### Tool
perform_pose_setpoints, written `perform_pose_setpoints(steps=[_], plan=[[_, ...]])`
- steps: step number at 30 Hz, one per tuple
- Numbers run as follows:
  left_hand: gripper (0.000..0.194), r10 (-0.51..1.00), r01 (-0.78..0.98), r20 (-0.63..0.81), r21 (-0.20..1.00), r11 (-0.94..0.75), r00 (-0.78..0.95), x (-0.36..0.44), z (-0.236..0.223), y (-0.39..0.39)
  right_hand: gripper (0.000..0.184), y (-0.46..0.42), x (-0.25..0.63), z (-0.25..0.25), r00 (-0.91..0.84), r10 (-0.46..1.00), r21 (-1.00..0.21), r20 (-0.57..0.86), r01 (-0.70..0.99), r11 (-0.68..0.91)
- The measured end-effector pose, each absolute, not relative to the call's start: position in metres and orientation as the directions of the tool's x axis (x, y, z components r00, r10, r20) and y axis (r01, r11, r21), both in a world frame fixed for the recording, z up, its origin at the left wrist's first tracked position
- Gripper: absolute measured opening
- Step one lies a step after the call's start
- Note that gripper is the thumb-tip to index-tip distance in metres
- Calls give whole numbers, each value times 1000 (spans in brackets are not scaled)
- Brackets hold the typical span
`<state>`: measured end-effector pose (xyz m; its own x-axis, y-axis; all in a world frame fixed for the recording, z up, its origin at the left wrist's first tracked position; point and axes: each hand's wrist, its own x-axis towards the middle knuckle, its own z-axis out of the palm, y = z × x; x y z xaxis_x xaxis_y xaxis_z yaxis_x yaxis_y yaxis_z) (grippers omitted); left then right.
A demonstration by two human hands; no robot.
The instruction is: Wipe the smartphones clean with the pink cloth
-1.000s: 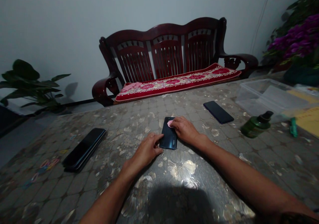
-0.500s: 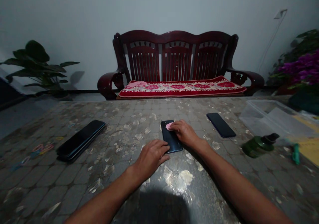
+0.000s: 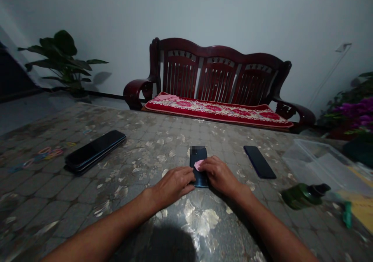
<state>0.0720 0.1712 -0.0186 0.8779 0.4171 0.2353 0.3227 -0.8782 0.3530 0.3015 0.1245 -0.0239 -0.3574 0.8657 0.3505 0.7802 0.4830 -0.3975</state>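
A dark blue phone lies on the table with its camera side up. My left hand braces the phone's left edge, its fingers bent against it and the thumb lower down. Pinched in the fingers of my right hand is a small pink cloth, pressed on the middle of the phone's back. The fingertips of my right hand partly cover the cloth.
Stacked phones lie to the left, near coloured rubber bands. On the right are another phone, a green spray bottle lying on its side, a clear plastic box and a green object. A wooden bench stands behind the table.
My right hand has slid the pink cloth down the phone's back, from beside the camera to the middle. My left hand now sits higher along the phone's left edge. The view has tilted.
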Motion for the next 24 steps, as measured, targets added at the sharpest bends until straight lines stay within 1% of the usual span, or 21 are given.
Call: perform_pose_setpoints(steps=[2,4,6,8,11,17,21,24], plan=[[3,425,331,228,355,-874,876,72,-18,172,35,137,305,-25,-293,888,-417,353,801,430],[5,416,321,233,357,-877,879,72,-18,172,36,151,308,-25,-209,915,-410,344,844,347],[11,397,303,236,352,-886,887,73,-18,172,34,165,309,-24,-147,937,-380,318,885,268],[19,382,294,237,334,-895,893,73,-18,173,33,174,308,-22,-123,951,-345,284,912,221],[27,370,284,252,318,-905,894,71,-21,175,31,180,304,-19,-124,960,-316,250,927,202],[32,344,243,277,341,-908,897,66,-32,184,28,178,301,-23,-124,957,-249,261,950,191],[35,344,244,265,345,-906,901,64,-31,188,28,181,301,-24,-145,950,-200,277,958,205],[35,335,232,259,357,-905,906,64,-28,190,29,182,299,-21,-163,952,-172,258,962,211]])
